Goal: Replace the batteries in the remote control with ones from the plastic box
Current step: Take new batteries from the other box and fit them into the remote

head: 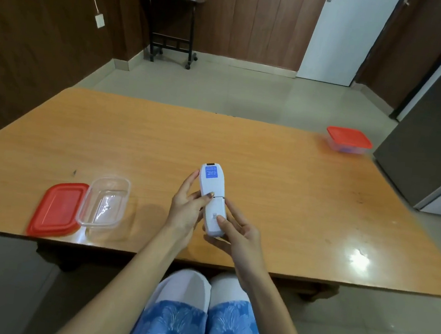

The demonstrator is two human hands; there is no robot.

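White plastic is what the remote control (212,198) is made of, and it is held back side up, above the tabletop (268,171) near its front edge. It is gripped along its side by the left hand (186,209), with the thumb pressed at the seam of the battery cover. The lower end is held by the right hand (236,236), with the thumb laid on the cover. The cover looks shut, so it cannot be told whether old or new batteries are inside. No loose batteries are seen anywhere on the tabletop. To the left, a clear plastic box (105,202) is stood open, and nothing is seen in it. Its red lid (58,208) is laid just beside it, touching its edge. Far off at the right corner, a second box with a red lid on (348,139) is set; something bluish is seen through its wall, but what it is cannot be told. The swap is judged to be either just starting or nearly finished.
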